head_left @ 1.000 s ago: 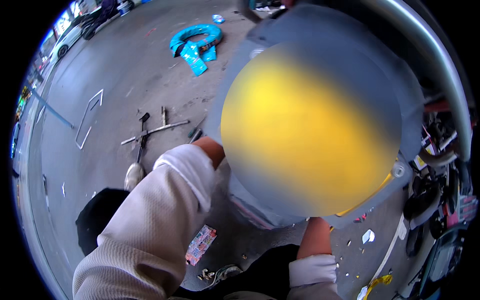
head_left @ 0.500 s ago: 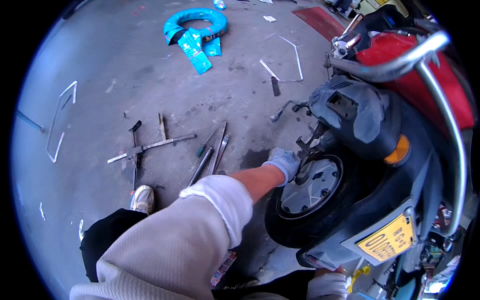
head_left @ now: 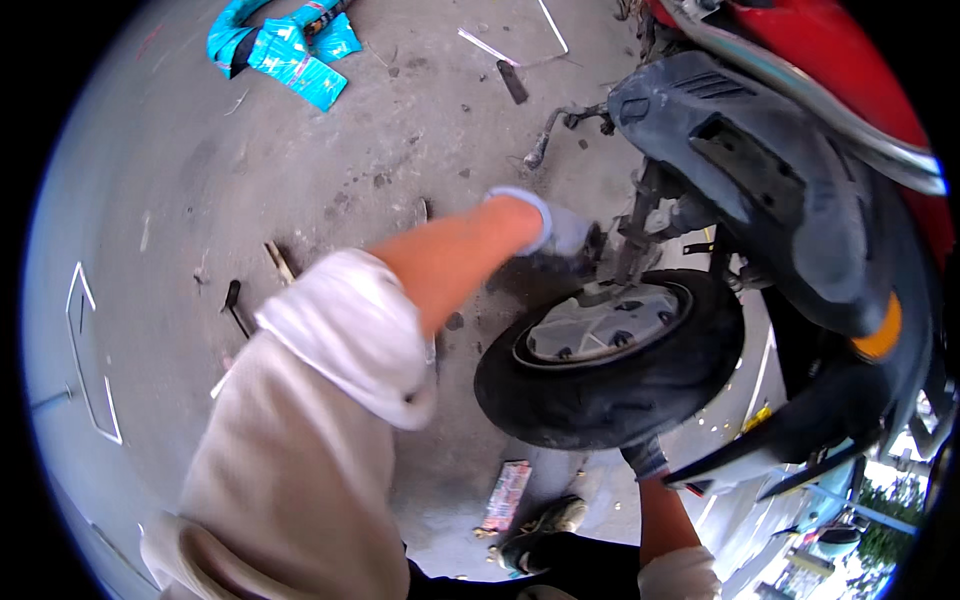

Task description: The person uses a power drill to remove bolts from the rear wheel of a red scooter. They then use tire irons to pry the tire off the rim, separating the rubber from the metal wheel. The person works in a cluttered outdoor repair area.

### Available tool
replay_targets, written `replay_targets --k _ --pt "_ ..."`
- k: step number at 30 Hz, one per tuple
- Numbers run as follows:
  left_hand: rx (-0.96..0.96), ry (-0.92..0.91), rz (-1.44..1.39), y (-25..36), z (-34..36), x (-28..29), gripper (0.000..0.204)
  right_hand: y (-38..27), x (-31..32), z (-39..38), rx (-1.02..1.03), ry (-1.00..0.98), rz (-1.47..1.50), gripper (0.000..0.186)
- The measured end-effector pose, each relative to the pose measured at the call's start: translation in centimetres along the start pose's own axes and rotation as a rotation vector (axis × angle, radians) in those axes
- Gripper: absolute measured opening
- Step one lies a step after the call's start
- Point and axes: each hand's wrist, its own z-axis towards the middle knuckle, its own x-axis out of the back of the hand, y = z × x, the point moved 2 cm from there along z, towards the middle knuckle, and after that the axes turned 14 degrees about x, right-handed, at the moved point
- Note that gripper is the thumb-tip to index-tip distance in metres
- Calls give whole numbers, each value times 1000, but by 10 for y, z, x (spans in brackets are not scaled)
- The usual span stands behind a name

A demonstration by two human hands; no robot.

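Observation:
The front wheel point(head_left: 610, 400) of a dark scooter point(head_left: 860, 250) lies tilted nearly flat beside the fork point(head_left: 635, 235), its hub face up; whether it is still joined to the fork I cannot tell. My left hand point(head_left: 565, 232), in a grey glove and smeared by motion, is just left of the fork above the wheel, its fingers and any held object unclear. My right hand point(head_left: 646, 455), also gloved, grips the tyre's near lower edge, with its fingertips partly hidden. A grey plastic panel point(head_left: 760, 200) with a hollow opening overhangs the fork.
A blue-wrapped ring point(head_left: 295, 65) lies at the upper left of the pavement point(head_left: 170, 300). Metal tools point(head_left: 280, 260) lie partly behind my left arm. Red bodywork point(head_left: 840, 60) fills the upper right. A printed card point(head_left: 505, 495) lies beside my shoe point(head_left: 560, 520).
My left hand has risen from the hub to beside the fork. The wheel now appears flatter and out from the bodywork. My right hand has come into sight on the tyre; the plate has left view.

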Motion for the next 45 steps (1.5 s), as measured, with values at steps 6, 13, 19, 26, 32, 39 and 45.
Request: replay_targets --k 6,13,19,26,32,39,45 --pt "151 -199 313 -47 -46 38 52 11 -16 -58 -76 97 51 41" --pt "-593 47 749 -142 -153 -107 39 -11 -15 -72 -108 170 63 42" --pt "-714 -81 552 -126 -196 -136 27 -18 -30 -61 -79 175 88 44" --pt "-452 -178 848 -119 -198 -138 40 -12 -27 -70 -65 187 131 45" --pt "-137 -359 898 -140 -189 -125 39 2 -38 -51 15 158 189 47" --pt "-227 -220 916 -205 -251 -128 28 32 -25 -46 88 76 154 57" --pt "-113 -207 1044 -238 -309 -105 32 56 -20 -46 209 47 -307 50"
